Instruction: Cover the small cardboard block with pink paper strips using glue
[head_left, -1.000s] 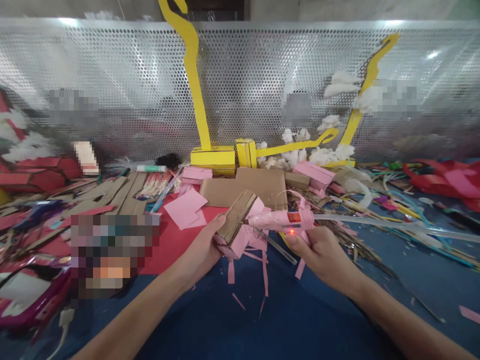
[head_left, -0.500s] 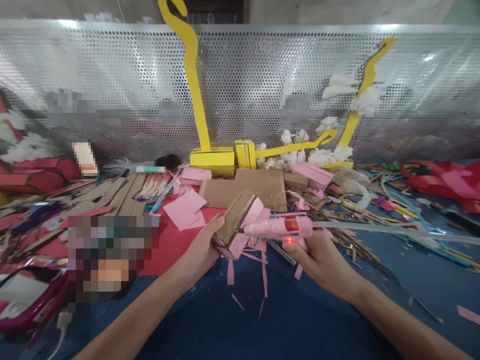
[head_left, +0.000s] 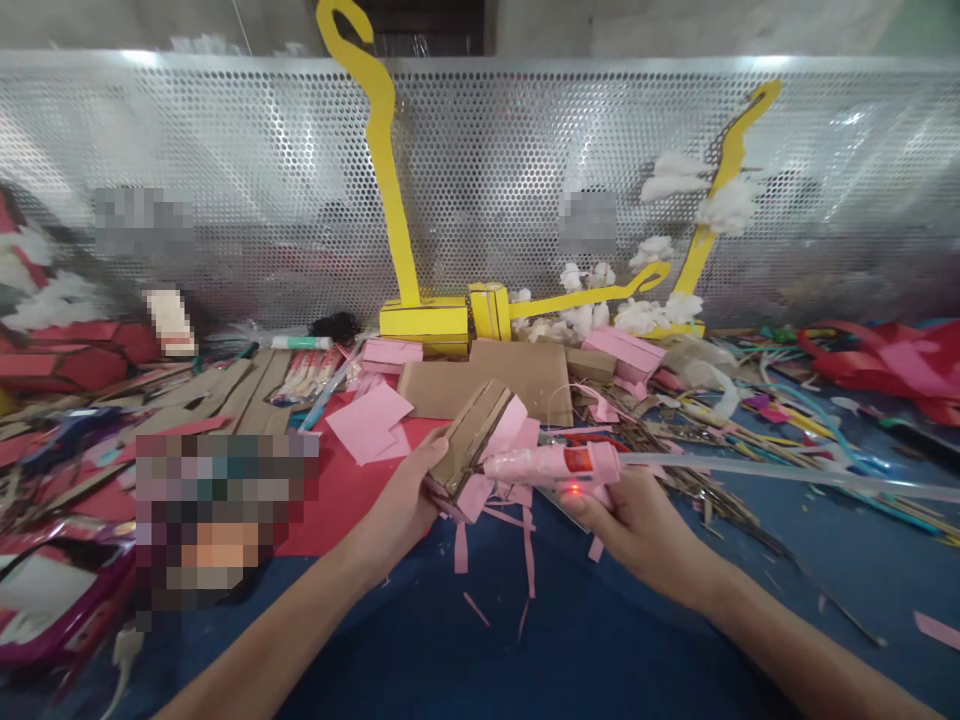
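A small brown cardboard box (head_left: 471,432) with pink paper on its right side is tilted in my left hand (head_left: 409,490), whose fingers are closed on its left side. My right hand (head_left: 637,525) grips a pink glue gun (head_left: 547,464) with a small red light lit and a long clear glue stick (head_left: 750,472) running out of its back. The gun's nozzle points left and meets the box near its lower right edge. Pink paper strips (head_left: 529,550) lie below the box on the blue table (head_left: 420,640).
Behind stand yellow hook-shaped pieces (head_left: 394,200) on bases (head_left: 424,318), before a perforated metal panel (head_left: 480,130). Red paper (head_left: 322,500) and cardboard strips (head_left: 240,400) lie left. A purple case (head_left: 67,610) sits at the lower left; twigs (head_left: 720,500) lie right.
The glue gun has moved slightly left and down along the box's edge. My left hand and the box have hardly moved.
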